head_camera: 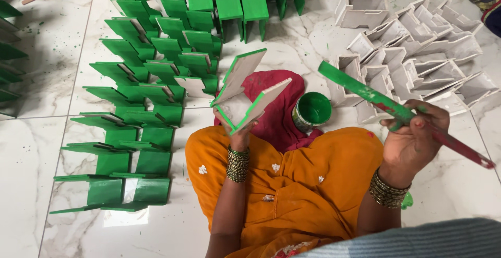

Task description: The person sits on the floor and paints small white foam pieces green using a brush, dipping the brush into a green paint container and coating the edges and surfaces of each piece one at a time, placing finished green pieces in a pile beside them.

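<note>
The person sits on a white marble floor (47,133) in an orange dress (292,185). The left hand (236,133) is lifted up over the lap, and its fingers are closed around a small white wooden stand (245,93). The stand has green paint along its edges and its inside is bare white. The right hand (412,138) is out to the right side, well apart from the left one. It is wrapped tight around a long paintbrush (386,104) that is all smeared with green, with a red handle end poking out to the lower right. The green end of the brush points up and to the left. There is green paint on the fingers too. Both wrists wear stacks of gold bangles. Between the two hands, a small round tin of green paint (312,111) sits on the floor, just beside a dark red cloth (282,112). To the left, many stands painted green (151,80) lie in rows on the floor. To the upper right, a heap of unpainted white stands (417,44) sits near the tin.
</note>
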A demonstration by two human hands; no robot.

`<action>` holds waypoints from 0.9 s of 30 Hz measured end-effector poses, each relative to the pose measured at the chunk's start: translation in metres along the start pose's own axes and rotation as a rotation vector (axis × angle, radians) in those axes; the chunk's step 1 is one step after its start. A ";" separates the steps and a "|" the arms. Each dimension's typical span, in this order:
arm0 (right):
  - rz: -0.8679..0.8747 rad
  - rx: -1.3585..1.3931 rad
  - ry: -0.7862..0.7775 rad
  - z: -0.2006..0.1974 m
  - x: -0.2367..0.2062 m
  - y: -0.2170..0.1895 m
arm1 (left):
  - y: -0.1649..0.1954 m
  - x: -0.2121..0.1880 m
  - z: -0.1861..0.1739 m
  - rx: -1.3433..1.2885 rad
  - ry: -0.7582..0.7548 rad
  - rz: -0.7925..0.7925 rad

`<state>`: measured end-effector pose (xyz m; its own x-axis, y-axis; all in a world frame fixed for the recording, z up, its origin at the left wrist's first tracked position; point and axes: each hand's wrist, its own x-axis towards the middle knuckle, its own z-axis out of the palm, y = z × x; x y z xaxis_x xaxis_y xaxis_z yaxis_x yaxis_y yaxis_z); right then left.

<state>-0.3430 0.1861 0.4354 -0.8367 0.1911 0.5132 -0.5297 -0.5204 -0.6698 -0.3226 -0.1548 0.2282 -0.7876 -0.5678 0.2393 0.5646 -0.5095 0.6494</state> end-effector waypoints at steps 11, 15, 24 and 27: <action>-0.066 -0.170 -0.143 0.039 -0.026 -0.017 | 0.013 0.004 0.009 0.032 0.082 0.003; -0.188 -0.354 -0.131 0.054 -0.039 -0.006 | 0.012 0.003 0.007 0.047 0.054 0.024; -0.182 -0.530 -0.148 0.072 -0.041 0.004 | 0.015 0.002 0.011 0.093 0.012 0.088; -0.169 -0.613 -0.154 0.078 -0.040 0.001 | 0.012 0.002 0.008 0.082 0.000 0.078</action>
<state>-0.2994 0.1134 0.4558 -0.7293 0.0840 0.6790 -0.6738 0.0842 -0.7341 -0.3195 -0.1572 0.2419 -0.7422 -0.6034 0.2915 0.6021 -0.4095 0.6854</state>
